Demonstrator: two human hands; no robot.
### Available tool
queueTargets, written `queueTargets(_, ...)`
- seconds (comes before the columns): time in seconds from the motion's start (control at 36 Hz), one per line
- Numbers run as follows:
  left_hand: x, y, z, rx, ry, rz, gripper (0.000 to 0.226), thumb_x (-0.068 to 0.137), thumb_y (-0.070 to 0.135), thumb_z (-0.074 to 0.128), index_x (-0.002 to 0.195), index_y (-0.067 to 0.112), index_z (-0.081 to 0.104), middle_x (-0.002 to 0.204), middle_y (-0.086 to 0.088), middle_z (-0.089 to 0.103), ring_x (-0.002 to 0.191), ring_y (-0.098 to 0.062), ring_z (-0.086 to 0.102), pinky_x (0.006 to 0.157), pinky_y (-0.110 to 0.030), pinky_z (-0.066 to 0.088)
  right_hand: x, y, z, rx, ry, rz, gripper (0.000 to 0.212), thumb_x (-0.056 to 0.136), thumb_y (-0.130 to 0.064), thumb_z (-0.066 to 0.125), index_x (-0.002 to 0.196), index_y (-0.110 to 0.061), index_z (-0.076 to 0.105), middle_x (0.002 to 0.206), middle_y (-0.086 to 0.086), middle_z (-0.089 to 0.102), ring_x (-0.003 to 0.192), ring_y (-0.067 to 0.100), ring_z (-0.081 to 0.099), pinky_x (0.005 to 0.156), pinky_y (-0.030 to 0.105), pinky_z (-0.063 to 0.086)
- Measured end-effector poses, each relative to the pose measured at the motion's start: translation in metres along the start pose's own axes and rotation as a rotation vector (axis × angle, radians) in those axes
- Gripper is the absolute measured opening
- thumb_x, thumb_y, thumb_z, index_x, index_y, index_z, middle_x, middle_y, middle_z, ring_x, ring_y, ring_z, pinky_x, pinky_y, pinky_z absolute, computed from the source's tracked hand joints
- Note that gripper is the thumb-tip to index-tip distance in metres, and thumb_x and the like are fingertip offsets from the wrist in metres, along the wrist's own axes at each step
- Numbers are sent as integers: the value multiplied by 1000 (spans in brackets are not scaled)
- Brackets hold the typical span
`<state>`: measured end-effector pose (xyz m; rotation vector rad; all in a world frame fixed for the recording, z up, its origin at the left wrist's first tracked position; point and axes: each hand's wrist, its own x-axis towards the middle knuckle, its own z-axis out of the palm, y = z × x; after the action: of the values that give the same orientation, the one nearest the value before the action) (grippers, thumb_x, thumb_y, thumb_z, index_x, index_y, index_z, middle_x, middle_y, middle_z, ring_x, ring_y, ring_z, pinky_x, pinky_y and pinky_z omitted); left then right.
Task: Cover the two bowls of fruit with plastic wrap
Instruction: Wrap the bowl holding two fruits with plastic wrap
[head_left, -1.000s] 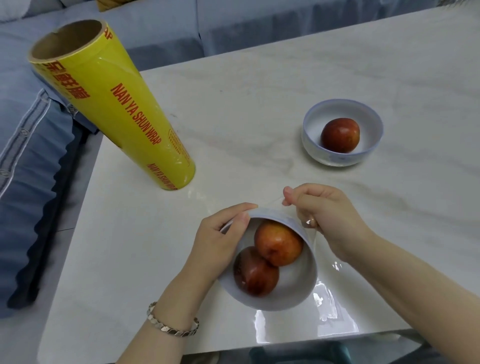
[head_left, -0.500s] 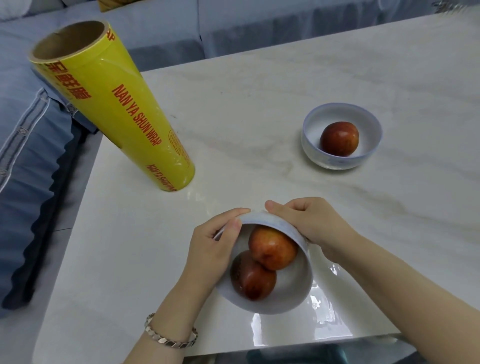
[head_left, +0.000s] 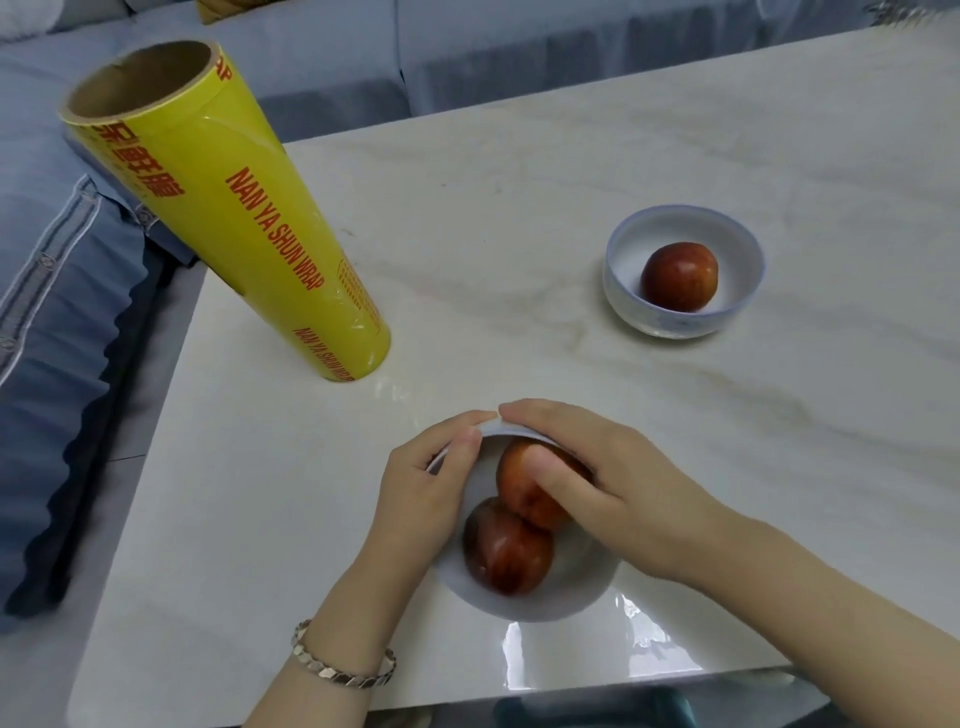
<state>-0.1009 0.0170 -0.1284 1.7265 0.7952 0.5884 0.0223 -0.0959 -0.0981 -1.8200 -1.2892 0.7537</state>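
Clear film (head_left: 639, 644) seems to lie already over the near bowl (head_left: 524, 608), because shiny folds of it show on the worktop (head_left: 519, 208) at the near edge, just beside the bowl; over the mouth itself I cannot see it surely. The step in hand, I judge, is to seal this first bowl. The left hand (head_left: 431, 483) curls round the left part of the rim, thumb on top, and the right hand (head_left: 613, 483) is cupped over the far rim, its thumb laid across the mouth. Two red fruits (head_left: 506, 551) are inside, touching each other. The next move would call for pressing the loose film down around the wall, then taking the roll (head_left: 249, 218), which stands upright near the left edge, for the far bowl (head_left: 670, 325). That one sits toward the right edge, holds one red fruit (head_left: 679, 277), and looks uncovered.
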Motion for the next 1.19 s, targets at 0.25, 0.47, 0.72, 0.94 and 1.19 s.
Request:
queueTargets(0.25,2,3,0,4,42,-69,27,96,10,46,85,19,69,85,20,70,81,18,59,73,0,40,6,14,-18,295,-81,330,75,65,-71,26,103,-19,65,110,-6,65,101,4,58,90,16,41)
queueTargets(0.47,-7,10,16,-114,218,-316,38,97,37,40,70,23,64,64,15,68,65,2,61,63,-13,48,-24,32,-17,644,153,371,38,86,-32,43,112,-15,64,109,0,70,93,9,67,77,13,52)
queueTargets(0.72,5,23,16,-39,82,-251,19,87,13,50,75,18,64,81,14,63,77,1,56,65,-7,43,-18,34,-27,506,234,322,16,87,-15,57,92,-22,71,94,-3,72,79,9,62,72,12,49)
queueTargets(0.94,17,26,14,9,-87,-215,29,96,32,43,85,31,70,97,21,67,94,6,60,81,-5,44,4,30,-41,515,76,350,8,81,-15,66,83,-17,74,76,-3,71,67,6,63,64,17,55)
queueTargets(1.19,13,21,17,-45,-53,-119,29,95,18,46,79,20,70,77,21,71,78,11,61,68,-2,42,26,36,-61,416,-241,398,11,83,-14,65,75,-19,71,70,-8,69,66,-1,62,73,17,52)
